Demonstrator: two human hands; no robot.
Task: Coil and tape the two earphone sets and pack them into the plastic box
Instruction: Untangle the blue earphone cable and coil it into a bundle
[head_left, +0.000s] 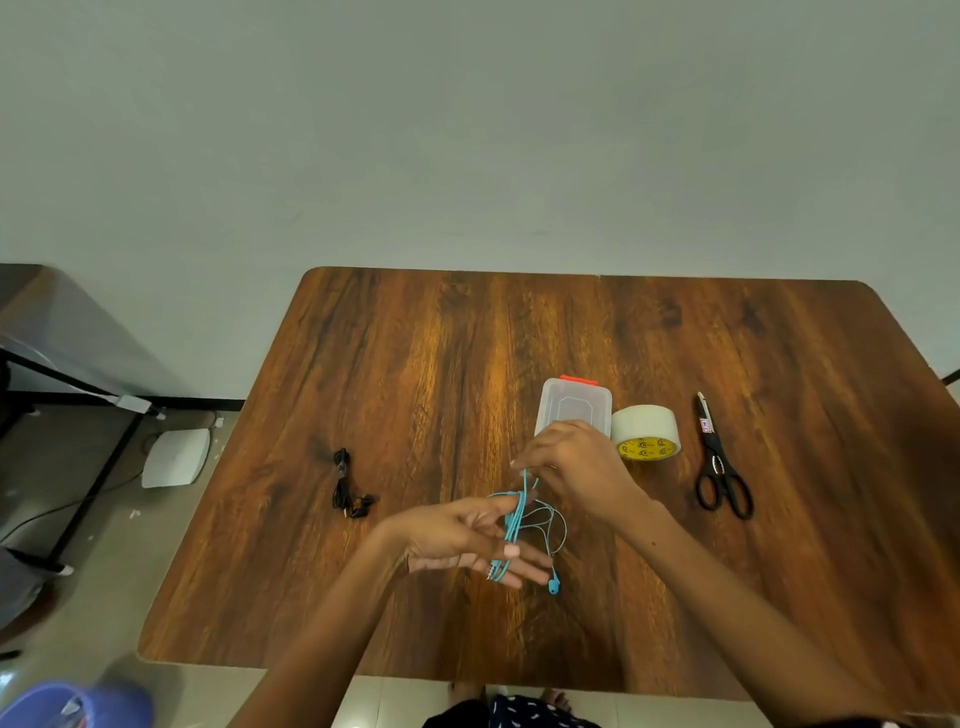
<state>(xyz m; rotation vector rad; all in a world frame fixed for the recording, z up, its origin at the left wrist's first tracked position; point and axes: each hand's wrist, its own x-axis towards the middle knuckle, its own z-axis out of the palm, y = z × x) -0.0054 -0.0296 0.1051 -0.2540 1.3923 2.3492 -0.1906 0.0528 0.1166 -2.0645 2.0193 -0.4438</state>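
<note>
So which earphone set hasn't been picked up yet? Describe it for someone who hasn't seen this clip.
On the brown wooden table, look to its left half, well apart from the plastic box, tape roll and scissors. The black earphones lie there alone in a loose bunch, whereas the blue earphones are in the hands.

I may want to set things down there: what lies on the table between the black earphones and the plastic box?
Bare wood only, in the head view: nothing rests between the black earphones and the plastic box.

Soft even light falling; worktop (415, 364) showing mild glare; edges bending, hands blurring slightly.
</note>
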